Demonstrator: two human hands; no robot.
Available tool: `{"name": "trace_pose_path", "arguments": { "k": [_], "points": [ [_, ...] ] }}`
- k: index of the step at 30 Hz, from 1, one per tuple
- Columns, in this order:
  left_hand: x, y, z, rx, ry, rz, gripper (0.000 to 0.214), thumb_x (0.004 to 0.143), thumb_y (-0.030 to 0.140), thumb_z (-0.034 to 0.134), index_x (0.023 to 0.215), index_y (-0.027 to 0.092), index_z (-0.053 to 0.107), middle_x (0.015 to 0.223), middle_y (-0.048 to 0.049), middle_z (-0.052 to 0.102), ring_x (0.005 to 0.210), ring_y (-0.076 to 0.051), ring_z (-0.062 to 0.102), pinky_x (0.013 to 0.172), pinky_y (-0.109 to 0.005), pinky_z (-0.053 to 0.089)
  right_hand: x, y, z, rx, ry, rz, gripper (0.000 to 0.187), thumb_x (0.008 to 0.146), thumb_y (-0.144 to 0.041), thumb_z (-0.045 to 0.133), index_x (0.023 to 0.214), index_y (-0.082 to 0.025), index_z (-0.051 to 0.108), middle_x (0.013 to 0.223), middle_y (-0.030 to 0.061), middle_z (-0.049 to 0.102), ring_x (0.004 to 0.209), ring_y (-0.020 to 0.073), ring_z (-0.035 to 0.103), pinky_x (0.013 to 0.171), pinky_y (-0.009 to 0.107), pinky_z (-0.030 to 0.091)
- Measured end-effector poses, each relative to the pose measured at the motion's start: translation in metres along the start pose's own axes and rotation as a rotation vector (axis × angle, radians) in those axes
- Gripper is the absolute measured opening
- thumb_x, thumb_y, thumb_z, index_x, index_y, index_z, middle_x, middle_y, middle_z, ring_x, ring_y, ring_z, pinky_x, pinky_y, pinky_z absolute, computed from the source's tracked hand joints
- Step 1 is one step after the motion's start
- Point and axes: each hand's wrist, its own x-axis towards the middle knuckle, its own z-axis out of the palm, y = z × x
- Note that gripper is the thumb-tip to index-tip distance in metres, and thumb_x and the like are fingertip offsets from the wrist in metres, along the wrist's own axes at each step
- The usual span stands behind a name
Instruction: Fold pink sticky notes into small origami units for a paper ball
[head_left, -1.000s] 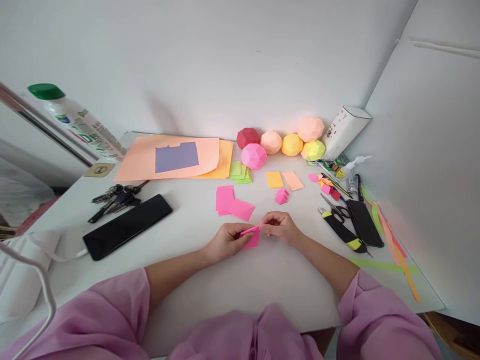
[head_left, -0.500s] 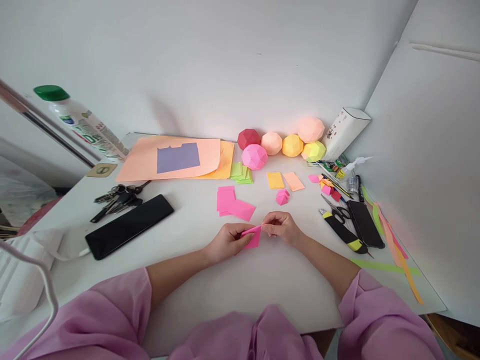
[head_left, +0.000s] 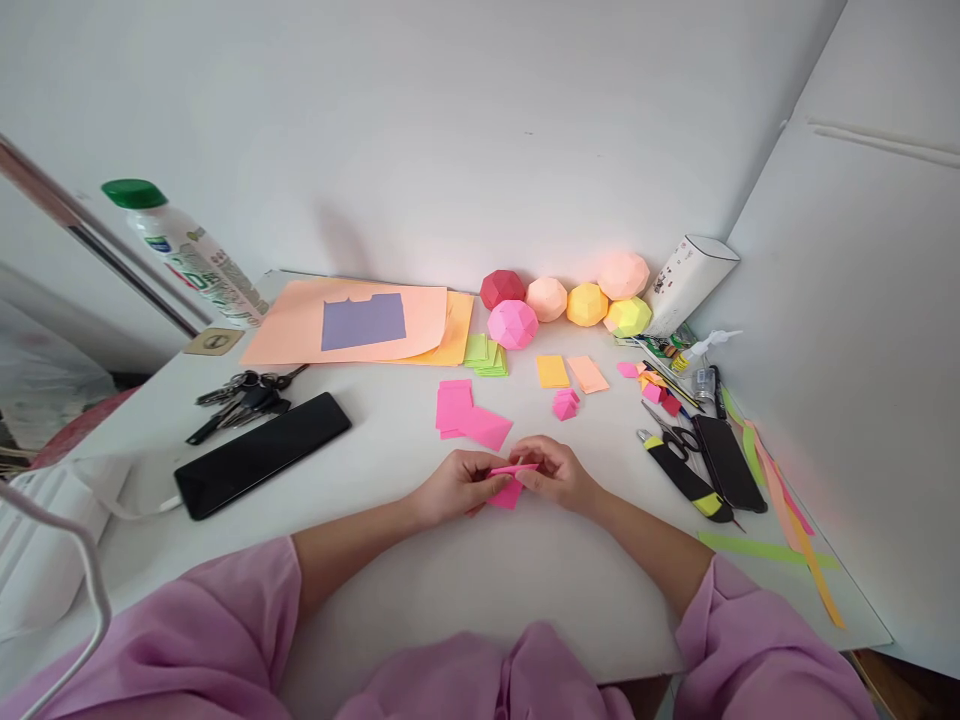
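Note:
Both of my hands pinch one small pink paper square [head_left: 510, 484] just above the white table [head_left: 480, 570]. My left hand [head_left: 459, 483] grips its left side, and my right hand [head_left: 553, 472] holds its upper right edge, which is folded over. A few loose pink squares [head_left: 466, 414] lie just beyond my hands. A small folded pink piece [head_left: 565, 403] sits to their right.
Several paper balls [head_left: 559, 297] line the back wall. Orange sheets [head_left: 360, 322] with a purple piece, green squares [head_left: 484, 350], keys [head_left: 244, 392] and a black phone [head_left: 262, 454] lie left. Scissors [head_left: 673, 432], a cutter [head_left: 686, 478], a black case [head_left: 729, 460] and paper strips [head_left: 787, 510] lie right. A bottle [head_left: 191, 255] leans at far left.
The view has tilted slightly, so everything sits lower in the picture. My fingers have pressed the fold of the pink square flatter; both hands stay on it.

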Motion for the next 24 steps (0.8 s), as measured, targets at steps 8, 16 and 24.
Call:
{"name": "trace_pose_path", "arguments": {
  "k": [8, 16, 24],
  "points": [
    [0.0001, -0.0011, 0.0047, -0.077, 0.151, -0.033, 0.027, 0.078, 0.040, 0.060, 0.086, 0.014, 0.062, 0.062, 0.0007, 0.061, 0.044, -0.007, 0.045, 0.041, -0.020, 0.036, -0.0013, -0.0010, 0.0043, -0.043, 0.067, 0.040, 0.022, 0.080, -0.035, 0.063, 0.092, -0.019, 0.072, 0.081, 0.0050, 0.070, 0.053, 0.0121, 0.061, 0.049, 0.025, 0.053],
    [0.0008, -0.0029, 0.0079, -0.151, 0.225, -0.006, 0.029, 0.078, 0.040, 0.061, 0.088, 0.014, 0.061, 0.074, -0.0035, 0.064, 0.057, -0.011, 0.056, 0.047, -0.022, 0.042, -0.0018, -0.0001, 0.0036, -0.038, 0.090, 0.074, 0.021, 0.078, -0.034, 0.065, 0.091, -0.019, 0.073, 0.075, 0.0039, 0.070, 0.049, 0.0112, 0.061, 0.046, 0.023, 0.052],
    [0.0004, -0.0023, 0.0054, -0.137, 0.209, -0.004, 0.026, 0.079, 0.040, 0.060, 0.081, 0.014, 0.060, 0.072, -0.0035, 0.064, 0.057, -0.011, 0.055, 0.048, -0.022, 0.041, -0.0017, 0.0007, 0.0015, -0.044, 0.075, 0.109, 0.025, 0.078, -0.038, 0.065, 0.087, -0.016, 0.071, 0.067, 0.0029, 0.067, 0.048, 0.0111, 0.060, 0.045, 0.023, 0.049]
  ]
}}
